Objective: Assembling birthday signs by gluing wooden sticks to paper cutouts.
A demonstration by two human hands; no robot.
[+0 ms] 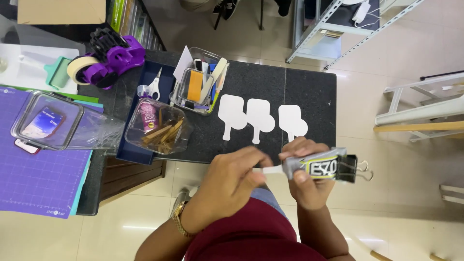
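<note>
While the black tabletop (309, 92) carries three white paddle-shaped card cut-outs (261, 118) in a row near its front edge, both hands work just off that edge, above the person's lap. The right hand (309, 181) is closed around a grey glue tube (316, 166), its flattened tail pinched by a black binder clip (349, 169). The left hand (232, 181) pinches at the nozzle end, where a small white piece (272, 169) shows; whether that is a cap or card I cannot tell. A hard squeeze could spurt glue onto fingers or clothing, since nothing lies beneath. The clip could also slip and let the tube unroll.
</note>
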